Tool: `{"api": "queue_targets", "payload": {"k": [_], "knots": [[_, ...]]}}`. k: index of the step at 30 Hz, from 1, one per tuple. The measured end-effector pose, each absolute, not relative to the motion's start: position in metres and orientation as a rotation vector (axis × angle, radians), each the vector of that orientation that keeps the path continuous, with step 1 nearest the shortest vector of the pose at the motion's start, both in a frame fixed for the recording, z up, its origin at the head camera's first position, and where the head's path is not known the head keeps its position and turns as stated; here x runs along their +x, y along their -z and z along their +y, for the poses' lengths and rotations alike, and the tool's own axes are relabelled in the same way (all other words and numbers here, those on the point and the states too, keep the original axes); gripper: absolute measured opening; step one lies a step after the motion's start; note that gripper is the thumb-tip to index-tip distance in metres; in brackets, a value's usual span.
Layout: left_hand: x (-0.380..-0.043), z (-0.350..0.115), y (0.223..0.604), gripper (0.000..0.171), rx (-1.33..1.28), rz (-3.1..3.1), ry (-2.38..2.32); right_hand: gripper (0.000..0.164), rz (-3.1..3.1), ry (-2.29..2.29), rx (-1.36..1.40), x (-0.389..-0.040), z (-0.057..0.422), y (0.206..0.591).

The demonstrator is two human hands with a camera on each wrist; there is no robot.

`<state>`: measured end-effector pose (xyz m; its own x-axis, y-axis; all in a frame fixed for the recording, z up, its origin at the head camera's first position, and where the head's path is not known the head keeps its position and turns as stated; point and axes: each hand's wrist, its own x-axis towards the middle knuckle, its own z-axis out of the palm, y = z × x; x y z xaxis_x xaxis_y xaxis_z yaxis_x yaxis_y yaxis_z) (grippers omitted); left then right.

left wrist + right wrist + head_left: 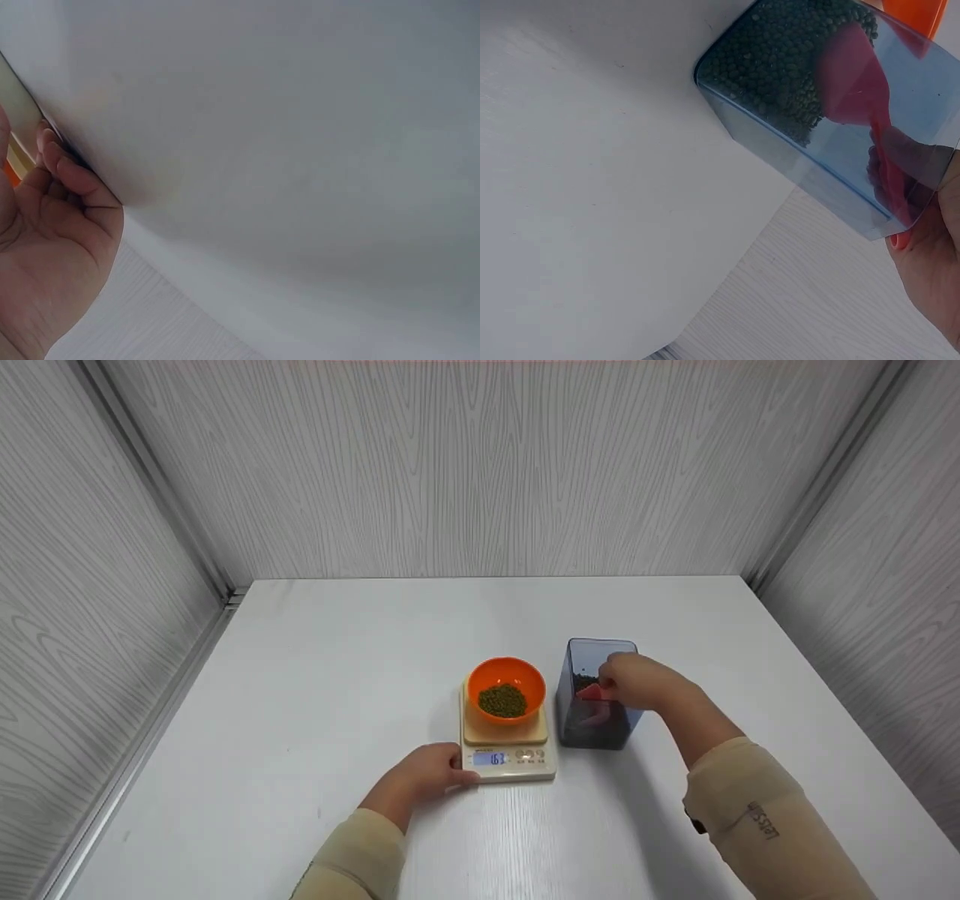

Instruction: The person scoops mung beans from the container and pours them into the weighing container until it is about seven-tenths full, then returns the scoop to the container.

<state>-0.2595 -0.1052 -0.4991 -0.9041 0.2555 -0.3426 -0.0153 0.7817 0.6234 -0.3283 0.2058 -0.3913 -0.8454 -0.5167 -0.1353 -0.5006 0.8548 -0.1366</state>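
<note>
In the head view, a digital kitchen scale [511, 771] carries an orange bowl [527, 673] with a small heap of green beans [502, 700]; its display seems to read 163. My left hand [427, 771] holds the scale's front left corner, thumb at the front edge; the left wrist view shows its fingers [75, 176] curled against the side. To the scale's right stands a tall, clear bluish container [596, 727]. My right hand [637, 679] reaches in at its top, gripping a red scoop [855, 79] by the handle. Through the wall, the scoop's head lies against dark green beans [761, 64].
Everything stands on a white table [337, 660]. A grey wood-grain panel [487, 472] rises behind it, with similar side panels [82, 607] to left and right. The container stands close beside the scale.
</note>
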Motion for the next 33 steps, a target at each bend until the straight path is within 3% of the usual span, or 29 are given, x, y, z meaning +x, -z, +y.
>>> {"api": "queue_targets", "payload": {"k": [33], "knots": [[-0.259,-0.105,0.498,0.031,0.179,2.564,-0.894,0.010,2.907,0.428,-0.821,-0.320,0.233,0.375]]}}
